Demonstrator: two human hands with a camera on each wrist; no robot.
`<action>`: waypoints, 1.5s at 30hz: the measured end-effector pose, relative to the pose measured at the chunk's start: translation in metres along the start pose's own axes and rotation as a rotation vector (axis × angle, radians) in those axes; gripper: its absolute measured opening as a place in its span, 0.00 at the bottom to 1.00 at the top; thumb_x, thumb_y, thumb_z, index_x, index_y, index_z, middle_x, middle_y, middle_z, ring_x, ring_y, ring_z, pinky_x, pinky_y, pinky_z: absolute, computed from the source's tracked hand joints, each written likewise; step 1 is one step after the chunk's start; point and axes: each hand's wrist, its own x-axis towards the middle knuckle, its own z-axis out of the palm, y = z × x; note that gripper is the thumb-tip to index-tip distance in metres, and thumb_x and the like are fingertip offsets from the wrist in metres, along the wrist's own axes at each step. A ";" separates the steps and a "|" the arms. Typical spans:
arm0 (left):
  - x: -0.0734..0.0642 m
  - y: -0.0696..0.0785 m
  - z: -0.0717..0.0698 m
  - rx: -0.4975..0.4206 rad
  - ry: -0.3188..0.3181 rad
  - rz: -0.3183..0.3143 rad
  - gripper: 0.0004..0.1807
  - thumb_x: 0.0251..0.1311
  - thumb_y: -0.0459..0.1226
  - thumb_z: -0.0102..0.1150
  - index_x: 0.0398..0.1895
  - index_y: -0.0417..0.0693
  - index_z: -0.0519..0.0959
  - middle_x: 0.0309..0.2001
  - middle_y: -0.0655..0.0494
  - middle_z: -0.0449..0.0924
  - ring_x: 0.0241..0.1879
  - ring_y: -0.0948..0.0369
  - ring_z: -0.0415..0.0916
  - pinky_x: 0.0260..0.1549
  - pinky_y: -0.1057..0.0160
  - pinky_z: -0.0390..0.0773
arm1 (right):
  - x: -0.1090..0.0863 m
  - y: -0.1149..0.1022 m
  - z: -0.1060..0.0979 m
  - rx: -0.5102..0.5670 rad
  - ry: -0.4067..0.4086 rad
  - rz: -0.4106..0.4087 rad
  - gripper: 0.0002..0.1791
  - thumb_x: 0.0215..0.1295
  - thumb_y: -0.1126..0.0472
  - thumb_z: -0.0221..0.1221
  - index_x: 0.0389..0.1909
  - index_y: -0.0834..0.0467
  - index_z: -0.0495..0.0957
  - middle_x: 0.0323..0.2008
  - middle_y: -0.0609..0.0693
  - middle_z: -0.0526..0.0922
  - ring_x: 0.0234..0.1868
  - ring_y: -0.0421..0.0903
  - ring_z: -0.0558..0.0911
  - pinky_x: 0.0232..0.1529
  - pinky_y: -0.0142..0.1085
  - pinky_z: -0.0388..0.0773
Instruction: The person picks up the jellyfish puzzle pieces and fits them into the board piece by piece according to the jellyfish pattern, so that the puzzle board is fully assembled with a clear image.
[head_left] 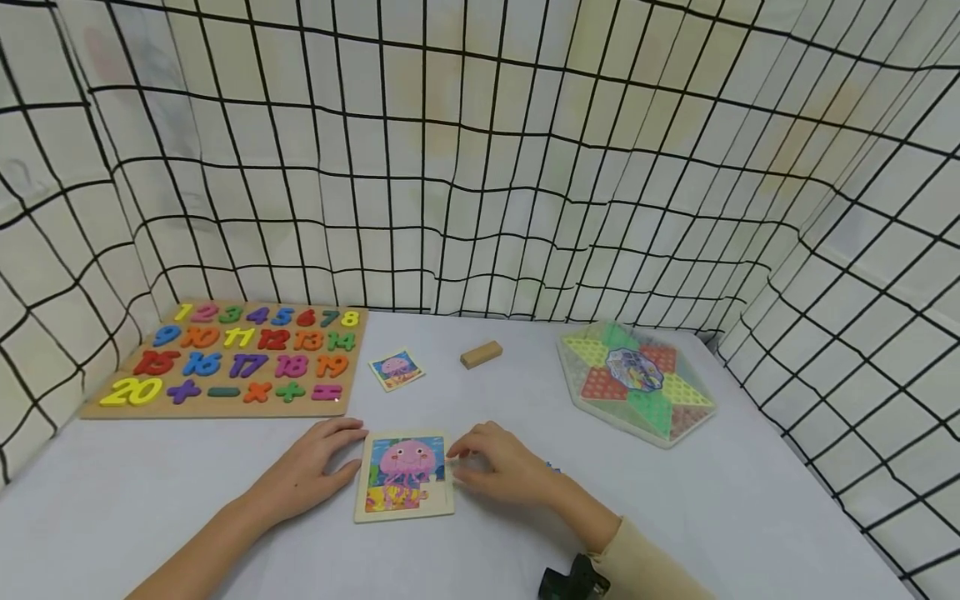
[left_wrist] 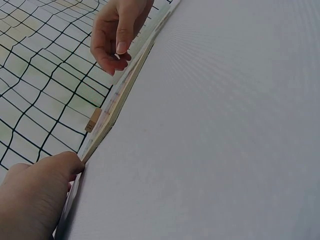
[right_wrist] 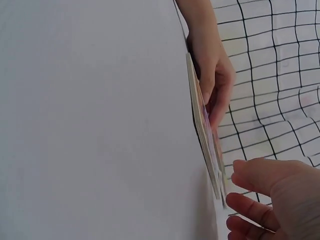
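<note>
A wooden jigsaw puzzle (head_left: 405,467) with a pink jellyfish picture lies flat on the table. Its lower right corner shows bare wood, without a picture. At the left edge of the frame, my left hand (head_left: 311,468) rests with its fingers and thumb against the wood. My right hand (head_left: 501,467) is just beyond the right edge, fingers loosely bent, and nothing shows between them in the right wrist view (right_wrist: 272,200). Partly hidden behind the right wrist, a small blue bit (head_left: 552,468) lies on the table.
A number board (head_left: 225,406) lies at the back left. Beyond the puzzle are a small jellyfish picture card (head_left: 397,369) and a wooden block (head_left: 482,355). To the right sits a star-patterned game board (head_left: 637,383). Black netting (head_left: 465,192) borders the white table (head_left: 750,525).
</note>
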 end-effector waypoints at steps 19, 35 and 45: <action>0.002 -0.005 0.004 0.002 -0.017 -0.017 0.22 0.55 0.38 0.61 0.53 0.41 0.75 0.56 0.48 0.70 0.59 0.48 0.63 0.55 0.45 0.65 | -0.061 0.053 -0.034 -0.015 0.059 0.190 0.16 0.59 0.55 0.61 0.47 0.53 0.76 0.44 0.45 0.73 0.48 0.44 0.67 0.47 0.42 0.69; 0.001 -0.001 0.001 0.001 -0.012 -0.001 0.21 0.55 0.38 0.61 0.52 0.41 0.75 0.56 0.47 0.70 0.58 0.47 0.63 0.55 0.44 0.66 | -0.091 0.065 -0.039 -0.008 0.103 0.204 0.15 0.50 0.47 0.66 0.34 0.49 0.75 0.34 0.39 0.72 0.39 0.41 0.66 0.39 0.34 0.66; 0.001 -0.002 0.001 0.005 0.007 0.023 0.20 0.55 0.37 0.61 0.52 0.41 0.76 0.55 0.48 0.71 0.57 0.48 0.65 0.54 0.45 0.67 | -0.092 0.063 -0.039 0.067 0.065 0.177 0.17 0.50 0.50 0.67 0.33 0.51 0.70 0.30 0.40 0.73 0.33 0.37 0.69 0.38 0.32 0.70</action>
